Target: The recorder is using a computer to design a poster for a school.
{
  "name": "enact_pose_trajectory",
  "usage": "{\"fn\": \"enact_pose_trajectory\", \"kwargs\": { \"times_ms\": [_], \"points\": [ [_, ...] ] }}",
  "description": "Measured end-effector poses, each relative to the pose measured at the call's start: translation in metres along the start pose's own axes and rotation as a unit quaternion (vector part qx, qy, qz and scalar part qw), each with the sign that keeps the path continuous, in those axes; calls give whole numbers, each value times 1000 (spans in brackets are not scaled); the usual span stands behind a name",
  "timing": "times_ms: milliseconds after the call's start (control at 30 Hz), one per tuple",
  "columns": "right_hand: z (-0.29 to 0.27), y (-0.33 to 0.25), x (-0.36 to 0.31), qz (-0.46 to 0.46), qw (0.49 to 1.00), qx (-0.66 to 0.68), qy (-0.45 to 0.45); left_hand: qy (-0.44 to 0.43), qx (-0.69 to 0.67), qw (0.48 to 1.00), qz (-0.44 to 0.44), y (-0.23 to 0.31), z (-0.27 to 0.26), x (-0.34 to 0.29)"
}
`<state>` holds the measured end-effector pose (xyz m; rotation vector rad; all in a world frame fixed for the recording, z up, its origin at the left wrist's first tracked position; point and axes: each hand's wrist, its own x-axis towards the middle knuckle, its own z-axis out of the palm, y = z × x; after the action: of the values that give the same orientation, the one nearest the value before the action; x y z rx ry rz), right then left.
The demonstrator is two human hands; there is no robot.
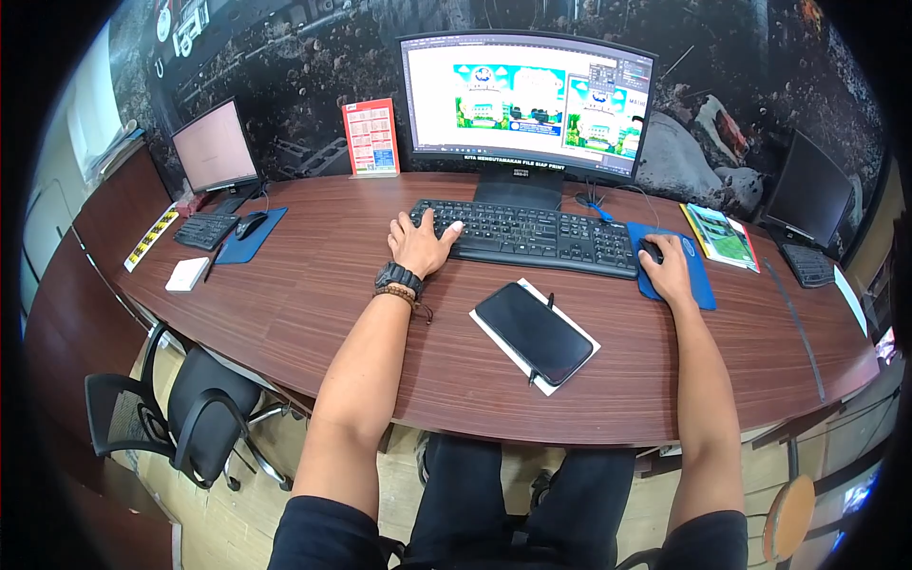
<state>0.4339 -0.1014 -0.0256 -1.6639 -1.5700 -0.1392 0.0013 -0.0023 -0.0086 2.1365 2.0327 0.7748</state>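
Note:
My left hand (420, 247) rests at the left end of a black keyboard (532, 233), fingers spread over the keys and thumb pointing right. A black watch (398, 277) and a beaded bracelet circle that wrist. At the keyboard's right end, my right hand (670, 274) is curled over a dark computer mouse (651, 251), mostly covered by the fingers, on a blue mouse pad (701, 288). Behind the keyboard stands a wide curved monitor (527, 104) showing colourful green and blue layouts in a design window.
Between my forearms lies a black phone (535, 331) on white paper, with a pen partly beneath. A second monitor (217, 145), keyboard and mouse occupy the left; another dark screen (810, 195) is at right. A red-framed calendar (371, 138) stands behind. An office chair (204, 408) is lower left.

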Motion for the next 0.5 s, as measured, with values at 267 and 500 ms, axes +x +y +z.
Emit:
{"fn": "enact_pose_trajectory", "kwargs": {
  "times_ms": [267, 500],
  "points": [
    [-1, -4, 0, 25, 1000, -16, 2, -14, 0, 1000, 12, -6, 3, 2],
    [-5, -11, 0, 74, 996, -54, 6, 90, -13, 981, 173, -2, -4, 2]
  ]
}}
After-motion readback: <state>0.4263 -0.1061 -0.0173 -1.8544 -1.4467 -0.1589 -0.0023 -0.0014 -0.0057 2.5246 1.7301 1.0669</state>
